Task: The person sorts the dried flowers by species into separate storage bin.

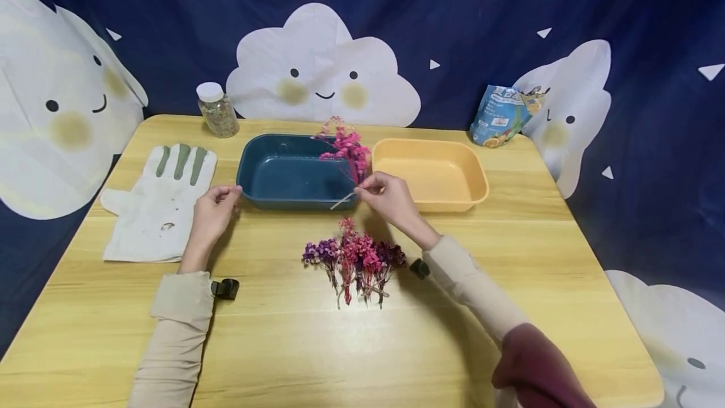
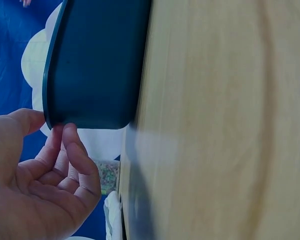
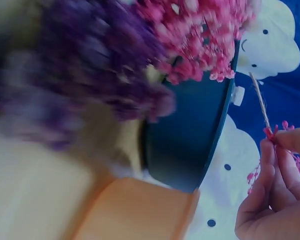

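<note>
Currently, per hand:
right hand (image 1: 391,199): fingers (image 3: 270,165) pinch the stem of a pink flower sprig (image 1: 347,150), held over the right end of the blue tray (image 1: 283,175); blooms up, stem end pointing down-left.
left hand (image 1: 212,209): fingers (image 2: 72,150) loosely curled, fingertips touching the blue tray's left front corner rim; nothing grasped.
blue tray: sits toward the bench's (image 1: 283,332) far edge, centre-left, just beside the orange tray (image 1: 430,172) on its right.
flower bunch (image 1: 354,260): purple and pink sprigs lying mid-bench, near the front of the blue tray, between the two forearms.
glove (image 1: 161,203): white, flat by the bench's left edge, just left of the left hand.
jar (image 1: 217,109): white lid, far-left corner.
pouch (image 1: 504,115): blue, at the far edge near the right corner.
</note>
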`<state>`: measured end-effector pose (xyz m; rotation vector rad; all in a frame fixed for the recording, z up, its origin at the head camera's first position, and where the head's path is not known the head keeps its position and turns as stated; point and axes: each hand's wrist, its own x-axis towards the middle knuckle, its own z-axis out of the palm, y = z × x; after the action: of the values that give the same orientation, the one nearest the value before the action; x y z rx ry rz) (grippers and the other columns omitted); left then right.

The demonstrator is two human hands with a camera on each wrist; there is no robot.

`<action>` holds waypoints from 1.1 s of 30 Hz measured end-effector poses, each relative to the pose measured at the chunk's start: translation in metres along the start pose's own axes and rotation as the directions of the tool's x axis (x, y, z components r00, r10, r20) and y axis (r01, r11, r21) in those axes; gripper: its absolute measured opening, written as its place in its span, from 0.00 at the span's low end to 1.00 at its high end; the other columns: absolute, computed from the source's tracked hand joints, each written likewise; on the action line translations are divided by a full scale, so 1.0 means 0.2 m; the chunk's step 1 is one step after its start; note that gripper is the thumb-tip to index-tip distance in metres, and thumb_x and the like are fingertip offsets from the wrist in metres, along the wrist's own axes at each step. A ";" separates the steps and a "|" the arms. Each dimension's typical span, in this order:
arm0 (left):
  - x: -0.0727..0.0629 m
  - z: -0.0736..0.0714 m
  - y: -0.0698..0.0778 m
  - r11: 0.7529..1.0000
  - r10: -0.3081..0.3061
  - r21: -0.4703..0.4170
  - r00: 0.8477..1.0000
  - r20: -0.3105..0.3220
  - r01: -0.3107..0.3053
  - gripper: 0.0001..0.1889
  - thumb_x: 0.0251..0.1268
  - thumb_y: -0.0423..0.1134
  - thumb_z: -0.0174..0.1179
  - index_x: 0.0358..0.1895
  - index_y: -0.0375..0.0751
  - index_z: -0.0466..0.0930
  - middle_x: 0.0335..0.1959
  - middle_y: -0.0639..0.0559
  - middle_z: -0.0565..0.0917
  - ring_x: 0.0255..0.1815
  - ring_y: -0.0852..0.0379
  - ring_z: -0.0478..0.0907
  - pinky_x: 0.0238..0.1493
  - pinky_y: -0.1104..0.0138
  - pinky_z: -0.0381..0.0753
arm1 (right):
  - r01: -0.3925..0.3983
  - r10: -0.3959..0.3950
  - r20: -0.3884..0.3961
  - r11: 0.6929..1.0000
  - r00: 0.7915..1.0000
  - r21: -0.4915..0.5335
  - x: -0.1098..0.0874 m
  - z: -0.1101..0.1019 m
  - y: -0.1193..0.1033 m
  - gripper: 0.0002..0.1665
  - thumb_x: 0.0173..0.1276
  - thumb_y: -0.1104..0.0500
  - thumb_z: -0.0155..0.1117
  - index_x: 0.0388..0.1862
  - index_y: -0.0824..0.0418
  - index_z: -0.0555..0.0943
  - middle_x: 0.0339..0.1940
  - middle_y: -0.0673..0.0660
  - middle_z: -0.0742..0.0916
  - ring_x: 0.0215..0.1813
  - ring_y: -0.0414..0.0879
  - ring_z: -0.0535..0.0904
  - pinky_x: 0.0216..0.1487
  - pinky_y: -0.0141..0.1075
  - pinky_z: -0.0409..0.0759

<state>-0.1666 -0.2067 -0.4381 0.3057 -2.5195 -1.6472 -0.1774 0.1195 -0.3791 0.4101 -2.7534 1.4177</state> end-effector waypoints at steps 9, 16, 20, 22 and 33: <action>0.01 0.00 -0.01 1.000 -0.019 -0.007 1.000 -0.003 0.019 0.22 0.70 0.46 0.52 0.50 0.26 0.76 0.31 0.49 0.78 0.24 0.68 0.75 0.28 0.80 0.75 | 0.047 -0.027 0.171 0.993 0.985 -0.110 0.23 0.15 -0.11 0.06 0.65 0.58 0.66 0.31 0.61 0.82 0.32 0.54 0.86 0.33 0.43 0.81 0.35 0.30 0.78; 0.00 0.00 -0.01 1.000 -0.026 0.002 1.000 -0.012 0.026 0.22 0.70 0.47 0.52 0.50 0.27 0.76 0.32 0.46 0.79 0.24 0.68 0.75 0.27 0.79 0.74 | 0.013 0.022 0.286 0.993 0.958 -0.120 0.36 0.24 -0.15 0.05 0.67 0.59 0.62 0.33 0.60 0.81 0.36 0.53 0.88 0.37 0.41 0.83 0.35 0.29 0.78; 0.00 0.01 -0.01 1.000 -0.026 0.017 1.000 -0.013 0.026 0.22 0.70 0.47 0.52 0.50 0.27 0.76 0.35 0.42 0.79 0.24 0.68 0.75 0.27 0.79 0.74 | 0.036 0.032 0.337 0.981 0.941 -0.193 0.40 0.29 -0.13 0.06 0.68 0.59 0.62 0.32 0.60 0.82 0.36 0.53 0.88 0.35 0.41 0.81 0.37 0.30 0.77; 0.00 0.01 -0.01 0.999 -0.028 0.023 1.000 -0.011 0.028 0.22 0.70 0.47 0.52 0.50 0.27 0.76 0.35 0.41 0.79 0.24 0.67 0.75 0.28 0.79 0.74 | 0.047 0.041 0.358 0.971 0.933 -0.233 0.41 0.31 -0.10 0.07 0.67 0.58 0.64 0.31 0.60 0.83 0.35 0.52 0.87 0.34 0.42 0.80 0.38 0.31 0.77; 0.00 0.01 -0.01 0.999 -0.024 0.031 1.000 -0.011 0.024 0.23 0.71 0.48 0.51 0.50 0.27 0.76 0.35 0.40 0.79 0.24 0.66 0.75 0.27 0.79 0.73 | -0.005 0.166 0.440 0.939 0.883 -0.345 0.43 0.36 -0.07 0.08 0.69 0.61 0.60 0.39 0.60 0.85 0.41 0.53 0.88 0.47 0.45 0.81 0.57 0.38 0.75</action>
<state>-0.1672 -0.2067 -0.4414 0.3483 -2.5456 -1.6114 -0.2489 0.0346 -0.3994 0.6967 -3.3507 0.9168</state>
